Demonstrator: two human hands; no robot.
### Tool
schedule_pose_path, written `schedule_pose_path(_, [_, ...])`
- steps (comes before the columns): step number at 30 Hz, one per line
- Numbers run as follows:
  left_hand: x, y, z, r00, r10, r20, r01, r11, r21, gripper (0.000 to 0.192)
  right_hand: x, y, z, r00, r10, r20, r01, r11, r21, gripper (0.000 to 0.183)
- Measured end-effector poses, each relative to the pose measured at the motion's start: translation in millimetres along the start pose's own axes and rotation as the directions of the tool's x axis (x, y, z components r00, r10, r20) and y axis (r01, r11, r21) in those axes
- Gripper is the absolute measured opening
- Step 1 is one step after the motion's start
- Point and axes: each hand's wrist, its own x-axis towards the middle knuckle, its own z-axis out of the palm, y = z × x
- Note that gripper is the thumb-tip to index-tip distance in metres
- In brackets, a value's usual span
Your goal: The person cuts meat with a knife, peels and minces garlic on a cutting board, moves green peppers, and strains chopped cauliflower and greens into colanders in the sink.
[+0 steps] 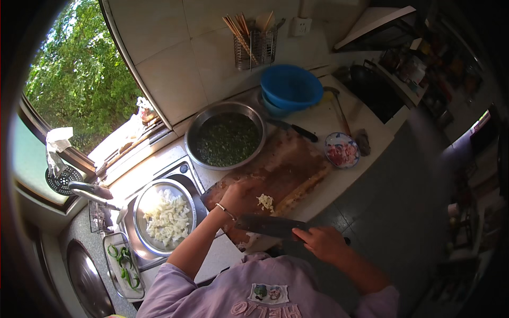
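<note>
My right hand (324, 242) grips the handle of a dark-bladed cleaver (270, 225), which is held flat over the near edge of a worn wooden cutting board (284, 159). The blade reaches left toward my left wrist, which wears a bracelet (225, 211). Over the left part of the board is my left hand (240, 194); its fingers blur into the brown wood, so their grip is unclear. A small heap of chopped pale bits, perhaps garlic (265, 202), lies on the board to the right of that hand.
A steel basin of chopped greens in liquid (226, 139) adjoins the board. Cut cauliflower (169, 218) fills a bowl in the sink. Around them are green peppers (124, 264), blue basins (292, 87), a black-handled knife (304, 133) and a plate of sliced meat (342, 153).
</note>
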Motion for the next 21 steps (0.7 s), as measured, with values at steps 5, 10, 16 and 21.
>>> schedule_pose_path(5, [-32.0, -6.8, -23.5, 0.972, -0.01, -0.234, 0.007, 1.0, -0.015, 0.028, 1.8, 12.3, 15.5, 0.985, 0.108, 0.138, -0.15, 0.925, 0.349, 0.042])
schedule_pose_path(10, [-77.6, -25.8, -16.6, 0.938, -0.258, -0.231, 0.225, 0.961, -0.16, 0.025, 21.8, 39.4, 24.3, 0.971, 0.033, 0.238, -0.164, 0.815, 0.556, 0.039])
schedule_pose_path(16, [-115.5, -53.9, -0.6, 0.883, -0.398, -0.25, 0.328, 0.903, -0.278, 0.025, 31.6, 66.4, 33.4, 0.967, 0.023, 0.254, -0.196, 0.706, 0.681, 0.039])
schedule_pose_path(21, [-117.0, -53.1, 4.3, 0.862, -0.391, -0.323, 0.331, 0.916, -0.225, 0.026, 37.0, 58.2, 18.8, 0.953, 0.113, 0.28, -0.266, 0.754, 0.601, 0.04])
